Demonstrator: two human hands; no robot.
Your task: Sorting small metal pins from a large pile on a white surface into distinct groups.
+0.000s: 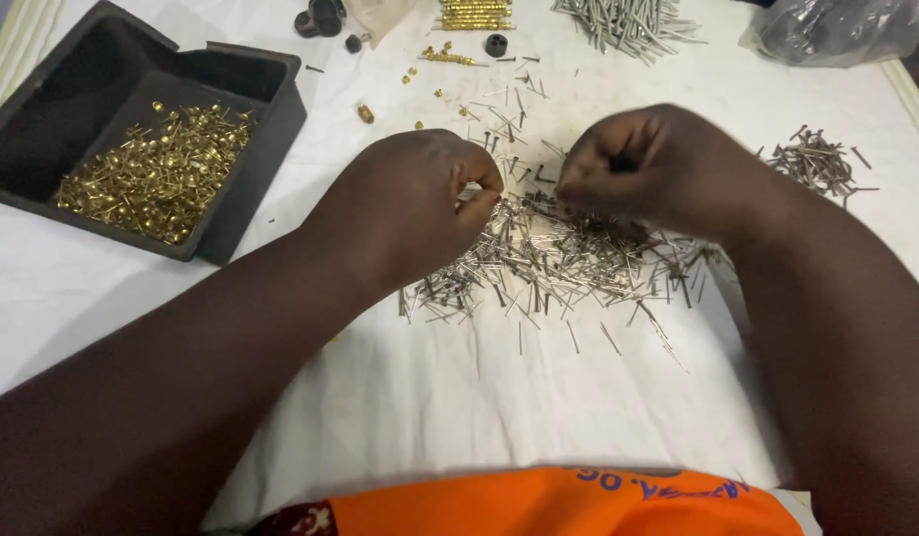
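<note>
Here the left hand (pixel 420 203) is curled nearly closed, thumb and fingertips pinched together over the left edge of a loose heap of thin grey metal pins (pixel 554 258); whether a pin sits in the pinch cannot be told. The right hand (pixel 648 169) is also drawn into a loose fist, its fingertips pressed together right at the far middle of the same heap, touching the pins, though what it holds, if anything, is hidden. The heap lies in the middle of a white cloth-covered table (pixel 459 397), spreading between and just near of both hands. To the right, well apart, lies a smaller cluster of dark short pins (pixel 812 159). At the far left sits a black plastic tray (pixel 251 119) holding a pile of small brass-coloured studs (pixel 161 169). Along the far edge lie another pile of grey metal pins (pixel 628 22), a row of brass-coloured threaded pieces (pixel 474 14), and a crumpled clear plastic bag (pixel 837 30) at the far right. An orange garment (pixel 559 506) shows at the near edge.
</note>
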